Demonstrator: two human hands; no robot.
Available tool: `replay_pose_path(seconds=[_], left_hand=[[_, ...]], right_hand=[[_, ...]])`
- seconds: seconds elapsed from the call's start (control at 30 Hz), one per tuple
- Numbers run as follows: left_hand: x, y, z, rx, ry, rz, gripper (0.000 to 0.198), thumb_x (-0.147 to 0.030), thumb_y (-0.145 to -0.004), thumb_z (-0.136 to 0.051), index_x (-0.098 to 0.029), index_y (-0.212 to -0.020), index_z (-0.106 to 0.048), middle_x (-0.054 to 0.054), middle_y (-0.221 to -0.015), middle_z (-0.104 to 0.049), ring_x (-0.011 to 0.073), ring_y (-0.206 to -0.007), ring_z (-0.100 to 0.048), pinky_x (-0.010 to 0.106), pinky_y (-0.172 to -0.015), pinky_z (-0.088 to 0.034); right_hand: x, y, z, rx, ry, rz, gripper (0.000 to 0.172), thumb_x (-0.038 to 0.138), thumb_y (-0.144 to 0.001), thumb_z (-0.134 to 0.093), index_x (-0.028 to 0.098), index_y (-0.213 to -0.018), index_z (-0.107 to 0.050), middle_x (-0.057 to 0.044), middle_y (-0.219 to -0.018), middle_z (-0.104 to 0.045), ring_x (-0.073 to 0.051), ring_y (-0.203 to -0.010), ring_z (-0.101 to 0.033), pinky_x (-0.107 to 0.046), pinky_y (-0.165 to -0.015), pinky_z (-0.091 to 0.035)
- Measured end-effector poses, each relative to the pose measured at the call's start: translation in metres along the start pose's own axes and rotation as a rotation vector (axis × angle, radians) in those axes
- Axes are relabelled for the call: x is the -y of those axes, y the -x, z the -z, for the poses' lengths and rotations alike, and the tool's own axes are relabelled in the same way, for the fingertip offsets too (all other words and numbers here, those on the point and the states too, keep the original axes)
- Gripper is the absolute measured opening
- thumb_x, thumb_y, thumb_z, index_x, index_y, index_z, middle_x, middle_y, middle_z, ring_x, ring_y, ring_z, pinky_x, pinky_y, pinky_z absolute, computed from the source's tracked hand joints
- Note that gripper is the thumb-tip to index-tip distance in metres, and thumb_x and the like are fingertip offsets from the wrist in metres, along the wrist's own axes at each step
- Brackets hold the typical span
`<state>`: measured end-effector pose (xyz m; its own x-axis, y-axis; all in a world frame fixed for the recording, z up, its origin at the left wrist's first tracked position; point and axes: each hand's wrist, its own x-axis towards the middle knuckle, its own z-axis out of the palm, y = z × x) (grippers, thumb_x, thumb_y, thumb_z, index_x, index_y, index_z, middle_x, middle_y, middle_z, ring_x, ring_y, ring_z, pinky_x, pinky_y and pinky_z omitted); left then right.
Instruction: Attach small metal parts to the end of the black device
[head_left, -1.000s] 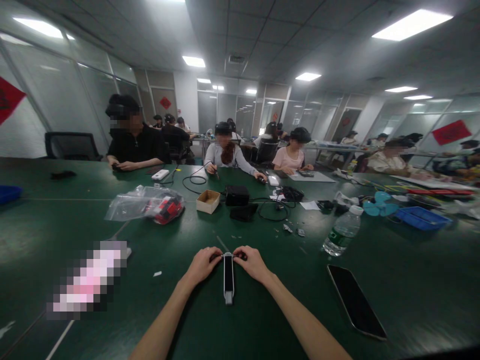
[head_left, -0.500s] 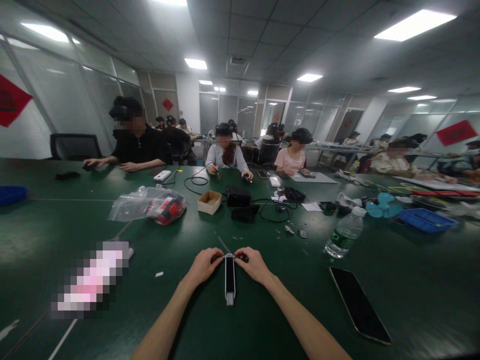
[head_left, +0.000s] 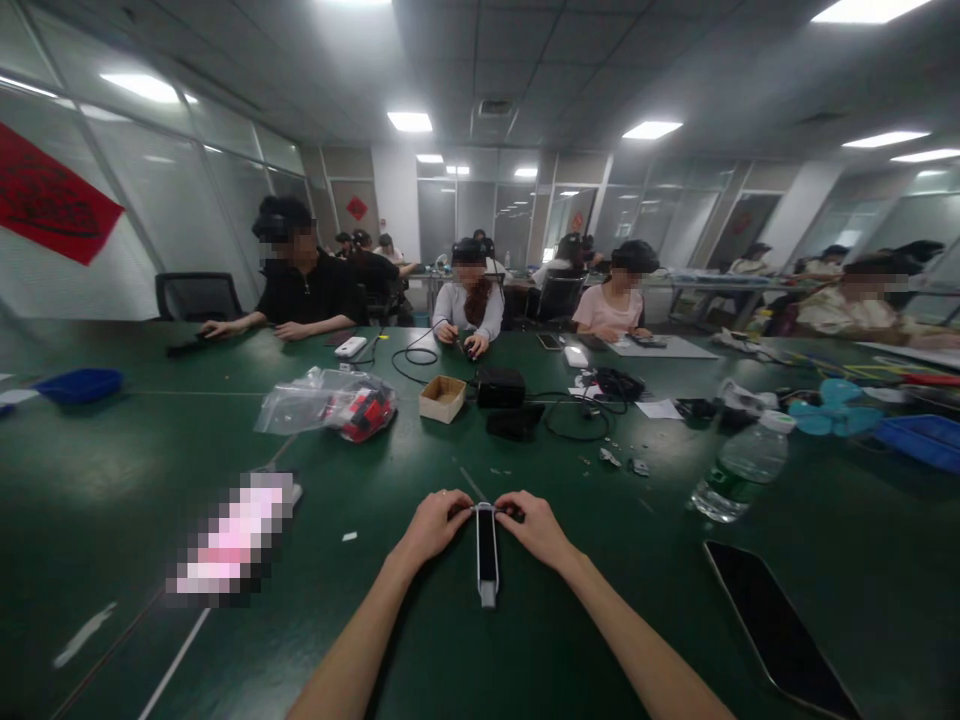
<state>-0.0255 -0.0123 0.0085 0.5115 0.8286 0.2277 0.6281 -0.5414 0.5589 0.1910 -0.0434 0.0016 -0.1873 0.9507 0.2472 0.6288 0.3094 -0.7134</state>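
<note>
Since a second ago our head has turned a little to the left, so everything on the green table point(head_left: 150, 470) sits further right in view, while our hands and the narrow dark device point(head_left: 487, 550) between them have not shifted against each other; we judge the work on its far end is continuing without a change of grip. Going left to right: a blue tray point(head_left: 79, 384) lies toward the far left edge, a clear plastic bag point(head_left: 315, 402) with red parts sits further in, and a small cardboard box point(head_left: 442, 398) stands just beyond it. Our left hand point(head_left: 431, 525) has its fingers curled and pinching the far end of the device, which lies flat near the table's near edge, pointing away from us; our right hand point(head_left: 538, 525) pinches the same end from the other side. To the right a water bottle point(head_left: 739, 468) lies on its side, and a dark phone point(head_left: 780, 630) rests by the near right corner. Bare table lies open on either side of our forearms.
</note>
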Motion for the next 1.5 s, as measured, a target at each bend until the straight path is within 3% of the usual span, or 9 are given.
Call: replay_pose_path(seconds=[0.63,1.0,1.13,1.3,1.4,1.5], left_hand=[[-0.005,-0.002,0.003,0.037,0.017,0.025,0.019,-0.029,-0.089,-0.050,-0.022,-0.096,-0.066,0.002,-0.092,-0.070,0.0180,-0.086,-0.061,0.029,-0.079,-0.046],[-0.005,-0.006,0.005,0.045,0.048,0.027,0.021,-0.031,-0.088,-0.049,-0.022,-0.095,-0.066,0.003,-0.092,-0.070,0.0191,-0.086,-0.062,0.029,-0.078,-0.047],[-0.004,-0.006,0.005,0.049,0.068,0.030,0.020,-0.032,-0.088,-0.050,-0.022,-0.096,-0.066,0.003,-0.091,-0.070,0.0183,-0.082,-0.062,0.029,-0.077,-0.047],[0.001,-0.007,0.004,0.063,0.064,0.052,0.020,-0.032,-0.086,-0.051,-0.023,-0.097,-0.066,0.001,-0.090,-0.069,0.0176,-0.080,-0.062,0.029,-0.076,-0.046],[0.002,-0.007,0.004,0.078,0.044,0.071,0.020,-0.032,-0.086,-0.051,-0.024,-0.097,-0.066,0.001,-0.090,-0.069,0.0181,-0.080,-0.061,0.029,-0.075,-0.045],[0.001,-0.007,0.004,0.078,0.032,0.083,0.020,-0.031,-0.085,-0.051,-0.024,-0.097,-0.066,0.001,-0.089,-0.069,0.0184,-0.080,-0.061,0.030,-0.075,-0.044]], right_hand=[[0.006,0.000,0.005,0.006,0.003,0.023,0.015,0.024,-0.082,-0.058,0.021,-0.093,-0.067,-0.003,-0.088,-0.065,-0.017,-0.081,-0.058,-0.030,-0.075,-0.048],[0.006,0.002,0.018,0.035,0.009,-0.008,0.027,0.024,-0.080,-0.061,0.020,-0.106,-0.063,-0.005,-0.099,-0.065,-0.017,-0.087,-0.059,-0.030,-0.077,-0.049],[-0.015,-0.001,0.033,-0.064,0.060,-0.024,0.026,0.029,-0.082,-0.058,0.020,-0.105,-0.064,-0.006,-0.100,-0.065,-0.018,-0.086,-0.059,-0.031,-0.076,-0.049],[-0.069,-0.011,0.074,-0.454,0.229,-0.132,0.029,0.030,-0.086,-0.046,0.014,-0.103,-0.064,-0.010,-0.099,-0.065,-0.021,-0.089,-0.057,-0.035,-0.081,-0.046],[-0.104,-0.016,0.109,-0.640,0.435,-0.298,0.031,0.026,-0.086,-0.041,0.012,-0.100,-0.065,-0.013,-0.096,-0.065,-0.024,-0.091,-0.056,-0.036,-0.084,-0.043],[-0.132,-0.023,0.140,-0.592,0.653,-0.589,0.033,0.023,-0.087,-0.041,0.014,-0.105,-0.066,-0.015,-0.102,-0.064,-0.027,-0.100,-0.054,-0.037,-0.082,-0.040]])
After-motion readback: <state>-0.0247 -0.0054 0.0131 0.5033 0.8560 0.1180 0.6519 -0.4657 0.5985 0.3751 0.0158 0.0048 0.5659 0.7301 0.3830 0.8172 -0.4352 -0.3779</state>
